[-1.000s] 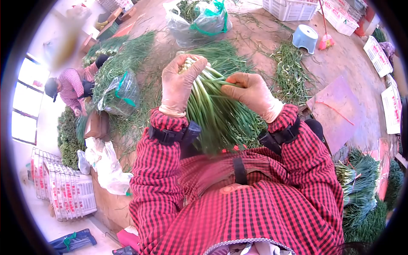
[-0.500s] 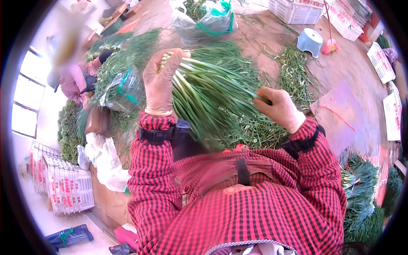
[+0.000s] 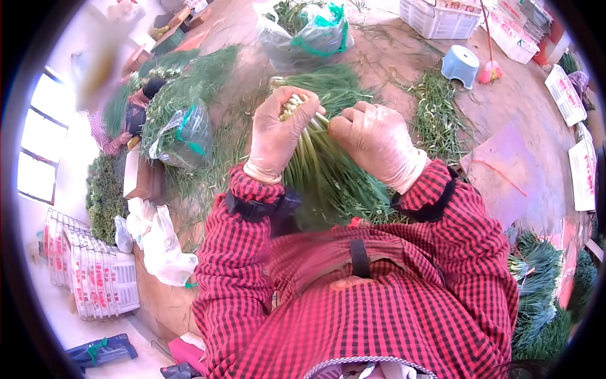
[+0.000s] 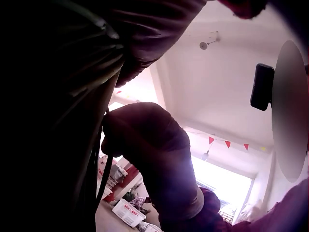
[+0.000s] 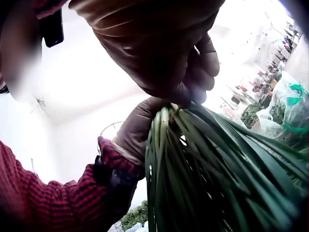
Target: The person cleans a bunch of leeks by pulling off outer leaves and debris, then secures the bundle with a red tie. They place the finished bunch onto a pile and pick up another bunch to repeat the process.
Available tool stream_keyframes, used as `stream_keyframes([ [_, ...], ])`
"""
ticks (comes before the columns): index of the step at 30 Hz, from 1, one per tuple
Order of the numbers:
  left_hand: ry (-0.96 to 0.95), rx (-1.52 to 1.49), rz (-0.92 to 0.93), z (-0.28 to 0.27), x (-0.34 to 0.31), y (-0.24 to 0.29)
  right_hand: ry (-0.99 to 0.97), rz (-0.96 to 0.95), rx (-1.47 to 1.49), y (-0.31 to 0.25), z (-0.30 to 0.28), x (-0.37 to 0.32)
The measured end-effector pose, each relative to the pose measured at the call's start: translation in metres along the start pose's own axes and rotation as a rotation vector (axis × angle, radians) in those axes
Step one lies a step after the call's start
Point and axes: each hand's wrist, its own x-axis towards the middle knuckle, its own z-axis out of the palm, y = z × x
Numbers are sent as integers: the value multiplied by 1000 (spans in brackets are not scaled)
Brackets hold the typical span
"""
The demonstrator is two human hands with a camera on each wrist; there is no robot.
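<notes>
My gloved left hand [image 3: 278, 129] grips a bunch of green onions [image 3: 315, 164] just below the white root ends, which poke out above the thumb. The long green leaves fan down in front of the checked apron. Close beside it, my gloved right hand [image 3: 375, 142] has its fingers curled at the upper stalks. In the left wrist view the right hand [image 4: 149, 145] pinches a thin strand at the bunch's edge. From the right wrist, the leaves [image 5: 222, 159] spread below both hands, and the left hand [image 5: 140, 125] is partly hidden behind the stalks.
More green onions [image 3: 331, 82] lie on the floor ahead, before a clear plastic bag [image 3: 303, 47]. Trimmings [image 3: 439, 120] are heaped at the right, near a blue stool [image 3: 461, 63]. Another person [image 3: 107, 129] works at the left behind a stuffed bag [image 3: 183, 136]. Tied bundles [image 3: 536, 278] lie at lower right.
The right hand went out to the right, drawing leaf ends away from the bunch, then came back beside the left hand. The left hand shifted left and returned, keeping its grip on the green onions.
</notes>
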Motion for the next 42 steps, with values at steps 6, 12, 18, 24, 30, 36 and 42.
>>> stream_keyframes([
  [6, -98, 166, -14, 3, -2, -11, -67, -77, -89, 18, -7, -9],
  [12, 37, -16, -8, -11, -1, -12, -445, 327, -56, 55, -29, -25],
  [18, 216, -255, 9, 27, 15, 13, 19, 270, 784, -13, 18, -8],
  [24, 338, -743, -194, 40, 16, 17, 23, 516, 964, -22, 48, -34],
  [30, 298, -534, -20, 50, 13, 1, -230, 924, 1794, 13, 43, -60],
  [36, 16, -620, -204, 10, 7, -76, -351, 866, 2147, 23, 21, -72],
  [42, -467, -1019, -271, 23, -2, -49, -789, 861, 2288, -13, 29, -69],
])
